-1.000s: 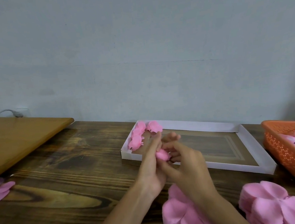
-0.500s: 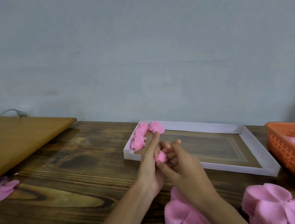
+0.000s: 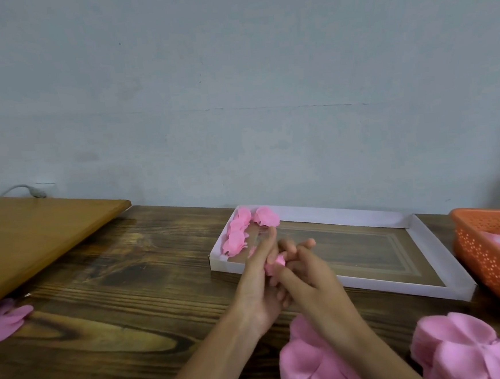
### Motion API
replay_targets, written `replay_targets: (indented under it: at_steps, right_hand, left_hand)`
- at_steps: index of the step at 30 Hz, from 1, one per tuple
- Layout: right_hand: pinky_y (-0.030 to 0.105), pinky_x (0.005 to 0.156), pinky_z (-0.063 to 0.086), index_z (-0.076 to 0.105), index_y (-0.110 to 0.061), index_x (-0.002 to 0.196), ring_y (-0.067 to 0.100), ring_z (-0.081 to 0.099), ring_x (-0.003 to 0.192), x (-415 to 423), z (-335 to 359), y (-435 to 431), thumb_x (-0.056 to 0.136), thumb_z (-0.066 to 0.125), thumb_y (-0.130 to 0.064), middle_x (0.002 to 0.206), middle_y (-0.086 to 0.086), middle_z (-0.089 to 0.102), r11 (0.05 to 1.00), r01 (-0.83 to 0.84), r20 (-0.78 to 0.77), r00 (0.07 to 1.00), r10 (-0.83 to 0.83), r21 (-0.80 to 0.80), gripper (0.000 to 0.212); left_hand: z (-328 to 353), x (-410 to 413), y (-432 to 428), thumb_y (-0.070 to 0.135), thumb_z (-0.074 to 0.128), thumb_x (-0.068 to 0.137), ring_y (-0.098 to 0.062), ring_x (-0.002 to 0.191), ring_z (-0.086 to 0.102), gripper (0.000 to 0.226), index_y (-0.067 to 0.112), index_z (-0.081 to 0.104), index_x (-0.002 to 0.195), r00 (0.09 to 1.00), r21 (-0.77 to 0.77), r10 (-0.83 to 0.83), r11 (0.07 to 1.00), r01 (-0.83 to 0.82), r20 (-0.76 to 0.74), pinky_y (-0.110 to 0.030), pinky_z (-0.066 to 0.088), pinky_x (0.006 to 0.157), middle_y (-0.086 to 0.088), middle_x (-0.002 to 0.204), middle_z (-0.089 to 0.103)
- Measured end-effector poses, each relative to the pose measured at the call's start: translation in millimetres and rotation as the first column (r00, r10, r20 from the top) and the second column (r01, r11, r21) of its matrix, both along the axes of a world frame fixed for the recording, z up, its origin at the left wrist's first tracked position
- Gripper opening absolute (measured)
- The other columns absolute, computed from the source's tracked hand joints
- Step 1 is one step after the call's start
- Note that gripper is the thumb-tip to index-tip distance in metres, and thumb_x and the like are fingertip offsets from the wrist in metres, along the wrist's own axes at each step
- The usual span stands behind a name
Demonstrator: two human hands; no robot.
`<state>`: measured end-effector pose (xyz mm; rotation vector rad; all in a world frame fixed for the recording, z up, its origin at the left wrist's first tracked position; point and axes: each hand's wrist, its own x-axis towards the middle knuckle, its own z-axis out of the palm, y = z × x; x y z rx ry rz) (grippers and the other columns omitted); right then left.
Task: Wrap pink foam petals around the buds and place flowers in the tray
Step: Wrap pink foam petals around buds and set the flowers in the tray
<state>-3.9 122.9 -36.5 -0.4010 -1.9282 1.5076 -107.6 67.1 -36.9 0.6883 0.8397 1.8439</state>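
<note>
Both hands meet just in front of the white shallow tray (image 3: 361, 213). My left hand (image 3: 257, 281) and my right hand (image 3: 311, 277) together hold a small pink foam flower (image 3: 274, 263), fingers curled round it; most of it is hidden between them. Several finished pink flowers (image 3: 239, 235) lie in the tray's far left corner. Two stacks of loose pink foam petals lie near me, one (image 3: 308, 361) under my right forearm, the other (image 3: 467, 348) to its right.
An orange perforated basket (image 3: 486, 248) with pink buds stands at the right. A light wooden board (image 3: 37, 236) with a grey cable overhangs the dark wooden table (image 3: 116, 289) at the left. More pink petals (image 3: 5, 323) lie at the left edge.
Both hands stayed joined on the pink flower; the fingers shifted slightly around it.
</note>
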Motion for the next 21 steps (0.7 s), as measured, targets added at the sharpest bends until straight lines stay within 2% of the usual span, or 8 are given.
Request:
replay_targets:
  at_steps: [2,6,9,11,13,17,19,21]
  right_hand:
    - [0.030,0.056,0.048,0.065,-0.011,0.100,0.015,0.062,0.063,0.0,0.9,4.8,0.104,0.060,-0.020,0.074,0.000,0.070,0.994,-0.063,0.051,0.996,0.068,-0.085,0.011]
    - [0.036,0.067,0.057,0.062,-0.018,0.107,0.011,0.071,0.076,1.5,-2.8,1.3,0.098,0.070,-0.017,0.085,-0.003,0.075,0.999,-0.031,0.026,0.999,0.030,0.023,0.012]
    - [0.030,0.060,0.053,0.065,-0.016,0.104,0.013,0.067,0.067,0.6,-1.8,-1.1,0.101,0.066,-0.022,0.077,-0.002,0.072,0.999,-0.026,0.013,1.000,0.026,0.038,0.007]
    - [0.029,0.055,0.047,0.066,-0.009,0.100,0.019,0.059,0.063,1.8,2.4,3.2,0.106,0.058,-0.025,0.072,0.004,0.065,0.991,-0.109,0.051,0.992,0.113,-0.079,0.019]
    - [0.029,0.055,0.047,0.066,-0.007,0.102,0.020,0.058,0.063,4.1,6.6,5.7,0.109,0.052,-0.028,0.071,0.005,0.064,0.981,-0.139,0.108,0.982,0.154,-0.135,0.026]
    - [0.027,0.065,0.054,0.059,-0.020,0.115,0.011,0.067,0.074,2.7,0.5,-2.5,0.102,0.064,-0.024,0.085,-0.006,0.072,0.997,-0.073,0.093,0.993,0.070,0.030,0.014]
    - [0.028,0.065,0.057,0.057,-0.019,0.115,0.012,0.071,0.075,0.2,-4.5,-3.1,0.099,0.068,-0.017,0.088,-0.005,0.074,0.994,-0.015,0.040,0.999,0.011,0.109,0.019]
    - [0.028,0.064,0.056,0.062,-0.016,0.109,0.013,0.069,0.070,-1.2,-3.9,-1.4,0.101,0.066,-0.018,0.082,-0.004,0.073,0.996,-0.010,0.029,1.000,0.007,0.084,0.009]
  left_hand:
    - [-1.2,0.9,-0.9,0.077,0.081,0.067,-0.008,0.048,0.056,0.054,0.026,0.063,0.061,0.999,-0.024,-0.020,1.000,0.019,-0.031,-0.017,0.034,0.042,-0.002,0.117,0.078]
    - [0.1,1.9,0.1,0.075,0.081,0.068,-0.013,0.072,0.062,0.052,0.026,0.066,0.068,0.999,-0.052,0.007,0.999,-0.009,-0.041,-0.029,0.032,0.066,-0.004,0.124,0.076]
    - [1.1,0.2,-0.7,0.077,0.081,0.064,-0.011,0.060,0.060,0.053,0.027,0.066,0.067,0.998,-0.069,-0.012,0.998,0.008,-0.069,-0.025,0.033,0.055,0.000,0.123,0.076]
    - [-0.3,-1.4,-2.2,0.077,0.084,0.062,-0.011,0.041,0.051,0.056,0.025,0.062,0.063,0.996,-0.053,-0.030,0.998,0.026,-0.089,-0.018,0.034,0.041,-0.002,0.115,0.078]
    - [0.0,-0.7,-2.2,0.075,0.085,0.060,-0.011,0.033,0.043,0.059,0.023,0.059,0.060,0.992,-0.051,-0.027,0.998,0.021,-0.122,-0.017,0.032,0.036,-0.004,0.106,0.078]
    - [-0.3,-1.4,-0.4,0.071,0.078,0.074,-0.013,0.054,0.057,0.050,0.025,0.061,0.065,0.998,-0.042,0.008,0.999,-0.010,-0.059,-0.022,0.032,0.058,-0.003,0.117,0.077]
    - [-1.5,-3.8,0.4,0.071,0.079,0.071,-0.010,0.060,0.063,0.048,0.026,0.064,0.067,0.999,-0.045,0.018,0.999,-0.019,-0.030,-0.022,0.030,0.052,-0.004,0.123,0.076]
    - [-2.0,-4.4,0.1,0.073,0.084,0.064,-0.008,0.050,0.058,0.052,0.025,0.064,0.066,0.999,-0.051,0.004,0.999,-0.007,-0.050,-0.017,0.028,0.040,-0.004,0.120,0.077]
